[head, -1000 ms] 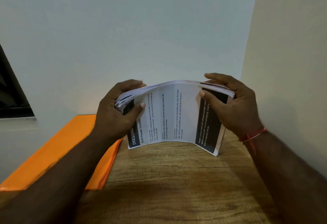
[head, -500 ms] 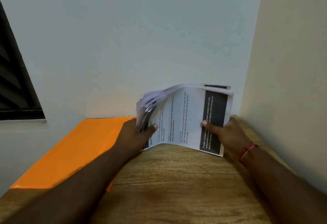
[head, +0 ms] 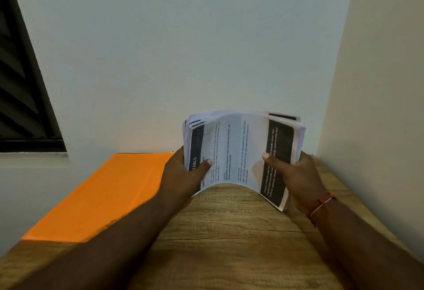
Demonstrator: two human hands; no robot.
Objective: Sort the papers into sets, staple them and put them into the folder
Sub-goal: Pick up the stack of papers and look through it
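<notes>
Over the table, both hands now hold the stack lower than a second ago. The left hand pinches its left end and the right hand its right end, thumbs on the arched front sheet. The left edge, fanned before, is squarer, so sorting is probably yet to start. There is one stack, its sheets uncountable, and one folder to the left. No stapler shows.

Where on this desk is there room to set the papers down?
Bare table lies nearest the viewer, between orange folder and wall. Farther back is crowded: left hand and right hand grip the paper stack.
</notes>
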